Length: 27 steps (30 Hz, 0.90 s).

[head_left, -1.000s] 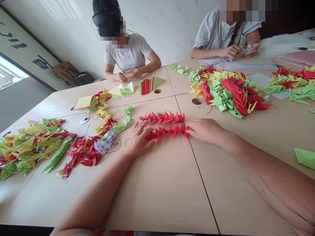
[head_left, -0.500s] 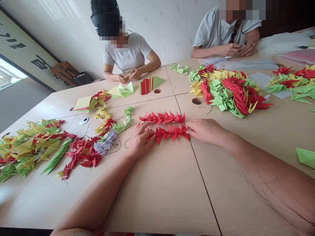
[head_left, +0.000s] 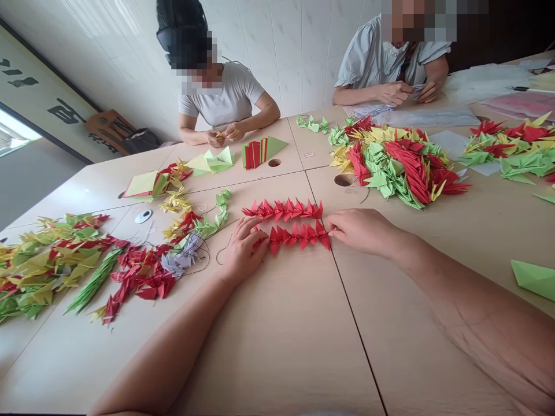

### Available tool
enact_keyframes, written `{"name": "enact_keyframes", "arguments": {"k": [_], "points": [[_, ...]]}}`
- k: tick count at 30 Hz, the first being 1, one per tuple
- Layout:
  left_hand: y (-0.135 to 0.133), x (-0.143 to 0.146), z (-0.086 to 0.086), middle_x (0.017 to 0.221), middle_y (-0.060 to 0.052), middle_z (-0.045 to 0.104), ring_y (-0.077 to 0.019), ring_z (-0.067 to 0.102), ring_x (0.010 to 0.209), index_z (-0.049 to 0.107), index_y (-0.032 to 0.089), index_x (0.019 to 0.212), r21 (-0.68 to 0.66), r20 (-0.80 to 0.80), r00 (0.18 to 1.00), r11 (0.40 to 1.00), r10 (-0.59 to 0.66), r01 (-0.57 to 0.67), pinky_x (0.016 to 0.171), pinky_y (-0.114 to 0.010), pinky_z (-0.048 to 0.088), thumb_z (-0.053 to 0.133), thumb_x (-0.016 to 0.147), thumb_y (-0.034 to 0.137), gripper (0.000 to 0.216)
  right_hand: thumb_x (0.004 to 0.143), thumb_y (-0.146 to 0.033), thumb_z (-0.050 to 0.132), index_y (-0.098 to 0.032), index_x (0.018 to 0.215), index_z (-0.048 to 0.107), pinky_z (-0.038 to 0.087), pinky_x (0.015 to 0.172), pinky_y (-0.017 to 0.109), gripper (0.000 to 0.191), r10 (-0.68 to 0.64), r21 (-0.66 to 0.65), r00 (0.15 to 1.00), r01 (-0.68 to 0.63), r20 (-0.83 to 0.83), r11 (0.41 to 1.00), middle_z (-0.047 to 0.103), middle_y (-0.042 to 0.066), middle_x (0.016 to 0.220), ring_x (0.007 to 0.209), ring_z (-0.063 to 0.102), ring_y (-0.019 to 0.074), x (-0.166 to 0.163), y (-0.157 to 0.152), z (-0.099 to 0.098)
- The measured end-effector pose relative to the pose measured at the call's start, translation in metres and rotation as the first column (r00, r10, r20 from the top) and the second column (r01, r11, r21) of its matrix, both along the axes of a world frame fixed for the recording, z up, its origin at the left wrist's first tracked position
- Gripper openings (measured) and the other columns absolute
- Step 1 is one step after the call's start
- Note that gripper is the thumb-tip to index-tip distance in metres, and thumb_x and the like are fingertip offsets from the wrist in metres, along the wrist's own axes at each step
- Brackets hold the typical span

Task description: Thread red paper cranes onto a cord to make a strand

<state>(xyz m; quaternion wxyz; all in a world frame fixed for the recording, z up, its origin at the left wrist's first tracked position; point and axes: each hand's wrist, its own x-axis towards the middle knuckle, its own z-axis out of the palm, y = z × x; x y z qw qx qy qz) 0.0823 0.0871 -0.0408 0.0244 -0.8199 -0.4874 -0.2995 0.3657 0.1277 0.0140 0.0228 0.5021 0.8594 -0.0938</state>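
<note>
Fingers of left hand: bent over left end of lower red row; whether clamped, cannot tell. Right hand: thumb and forefinger pinched on right end of same row. Form: crisp, pointed paper folds, strung spikily along smooth, wood-toned tabletop. Just beyond, roughly parallel: upper red row, similarly jagged. Farther left: slender, ribbed green bundle beside crumpled-looking red cluster.
</note>
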Motion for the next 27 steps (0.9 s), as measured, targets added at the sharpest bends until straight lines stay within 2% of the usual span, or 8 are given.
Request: {"name": "enact_keyframes", "arguments": {"k": [15, 27], "points": [[0.0006, -0.0008, 0.0022, 0.121, -0.01, 0.06, -0.0239, 0.056, 0.117, 0.063, 0.021, 0.084, -0.022, 0.011, 1.0, 1.0, 0.01, -0.009, 0.105, -0.05, 0.042, 0.05, 0.09, 0.027, 0.015, 0.088, -0.02, 0.046, -0.02, 0.075, 0.057, 0.025, 0.054, 0.026, 0.017, 0.045, 0.017, 0.999, -0.045, 0.002, 0.999, 0.066, 0.002, 0.081, 0.075, 0.059, 0.0167, -0.0008, 0.0004, 0.0006], [0.0009, -0.0017, 0.0048, 0.119, -0.01, 0.061, -0.024, 0.057, 0.114, 0.063, 0.021, 0.085, -0.038, 0.014, 1.0, 0.999, -0.002, 0.003, 0.103, -0.049, 0.044, 0.05, 0.091, 0.027, 0.016, 0.088, -0.019, 0.046, -0.02, 0.077, 0.059, 0.027, 0.056, 0.027, 0.017, 0.027, 0.015, 1.0, -0.027, 0.009, 1.0, 0.068, 0.002, 0.084, 0.079, 0.06, 0.0172, 0.0034, 0.0014, 0.0051]]}}
